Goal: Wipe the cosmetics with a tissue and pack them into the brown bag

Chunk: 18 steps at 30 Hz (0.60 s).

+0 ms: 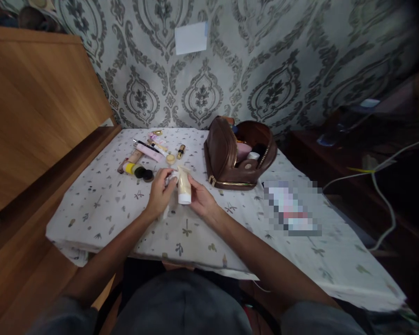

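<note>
My right hand (203, 200) is closed around the right side of a cream-coloured tube (184, 185), whose white cap points down toward me. Beside it, my left hand (159, 193) pinches something pale and whitish, perhaps a wipe or tissue (173, 176), next to the tube's left edge. Left of and beyond my hands lie several cosmetics: a pink tube (149, 152), a yellow bottle (129, 168), a dark round lid (147, 175), a small round pot (170, 159) and a gold and black lipstick (180, 151).
An open brown bag (223, 156) with items inside stands right of centre. A blurred-out flat object (293, 208) lies on the right of the patterned tablecloth (125, 223). Wooden furniture (38, 83) borders the left, and a white cable (393, 204) hangs at the right.
</note>
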### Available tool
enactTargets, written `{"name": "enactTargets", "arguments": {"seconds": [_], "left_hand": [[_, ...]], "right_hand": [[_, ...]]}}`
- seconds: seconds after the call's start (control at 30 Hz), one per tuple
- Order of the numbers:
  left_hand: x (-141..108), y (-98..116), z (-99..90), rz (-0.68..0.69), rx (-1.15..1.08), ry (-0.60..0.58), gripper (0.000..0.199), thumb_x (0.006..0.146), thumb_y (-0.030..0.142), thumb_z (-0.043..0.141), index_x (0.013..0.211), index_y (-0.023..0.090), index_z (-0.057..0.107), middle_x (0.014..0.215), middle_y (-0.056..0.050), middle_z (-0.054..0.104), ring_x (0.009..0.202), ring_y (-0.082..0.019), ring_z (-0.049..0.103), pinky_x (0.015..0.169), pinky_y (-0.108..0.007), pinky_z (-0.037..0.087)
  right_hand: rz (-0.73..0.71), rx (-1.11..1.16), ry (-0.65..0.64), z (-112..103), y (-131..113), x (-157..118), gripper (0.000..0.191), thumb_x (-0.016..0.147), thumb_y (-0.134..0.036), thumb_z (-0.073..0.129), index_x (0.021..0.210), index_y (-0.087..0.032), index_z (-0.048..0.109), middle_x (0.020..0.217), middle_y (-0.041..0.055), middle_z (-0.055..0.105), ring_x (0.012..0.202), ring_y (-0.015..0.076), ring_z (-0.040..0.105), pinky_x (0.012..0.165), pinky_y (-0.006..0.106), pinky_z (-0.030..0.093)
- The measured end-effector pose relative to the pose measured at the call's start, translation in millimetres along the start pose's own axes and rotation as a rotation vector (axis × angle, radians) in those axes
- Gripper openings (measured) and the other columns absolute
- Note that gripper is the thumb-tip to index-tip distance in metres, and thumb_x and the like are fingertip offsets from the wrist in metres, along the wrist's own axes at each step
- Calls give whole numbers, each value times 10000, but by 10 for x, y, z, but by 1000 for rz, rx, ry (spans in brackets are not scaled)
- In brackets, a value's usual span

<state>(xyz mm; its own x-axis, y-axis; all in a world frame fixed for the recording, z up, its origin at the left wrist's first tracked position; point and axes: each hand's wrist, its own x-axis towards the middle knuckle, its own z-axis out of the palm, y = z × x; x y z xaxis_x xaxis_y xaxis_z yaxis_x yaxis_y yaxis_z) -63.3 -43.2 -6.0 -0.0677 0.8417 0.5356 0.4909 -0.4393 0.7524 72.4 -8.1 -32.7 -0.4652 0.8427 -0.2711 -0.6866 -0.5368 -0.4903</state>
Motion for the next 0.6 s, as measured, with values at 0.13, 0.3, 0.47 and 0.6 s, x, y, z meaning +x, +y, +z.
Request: {"name": "enactTargets", "arguments": {"seconds": [0.13, 0.3, 0.47, 0.6], "left_hand": [[-212, 90, -53, -151, -113, -40, 202, 922, 341, 532, 1043, 194, 602, 1027, -55, 648, 965, -199, 608, 819, -294, 481], [-353, 125, -103, -317, -243, 27, 239, 945, 365, 507, 1122, 221, 577, 1109, -48, 653, 1016, -188, 607, 863, -283, 489], [-357, 131, -39, -413, -315, 100, 358, 947, 435, 518, 1263, 267, 536, 1200, -53, 632, 981, -177, 638, 786, -266, 532], [-299, 98, -18, -508, -473, 115, 534, 900, 508, 580, 1375, 288, 473, 1090, -39, 673, 765, -150, 666, 633, -251, 545]], "right_hand": [[-54, 65, 53, 27, -57, -21, 106, 902, -189, 603, 990, -175, 659, 863, 26, 753, 823, 175, 703, 732, 301, 618], [-170, 72, 55, 37, -121, -46, 190, 815, -115, 697, 968, -219, 653, 810, -22, 735, 709, 126, 678, 620, 223, 594], [-310, -60, 55, 81, -85, -89, 334, 673, -97, 815, 915, -229, 626, 839, -45, 712, 687, 95, 648, 575, 180, 567], [-460, -320, -10, 131, -79, -153, 355, 587, -171, 885, 827, -207, 626, 781, -48, 673, 693, 94, 607, 620, 193, 547]]}}
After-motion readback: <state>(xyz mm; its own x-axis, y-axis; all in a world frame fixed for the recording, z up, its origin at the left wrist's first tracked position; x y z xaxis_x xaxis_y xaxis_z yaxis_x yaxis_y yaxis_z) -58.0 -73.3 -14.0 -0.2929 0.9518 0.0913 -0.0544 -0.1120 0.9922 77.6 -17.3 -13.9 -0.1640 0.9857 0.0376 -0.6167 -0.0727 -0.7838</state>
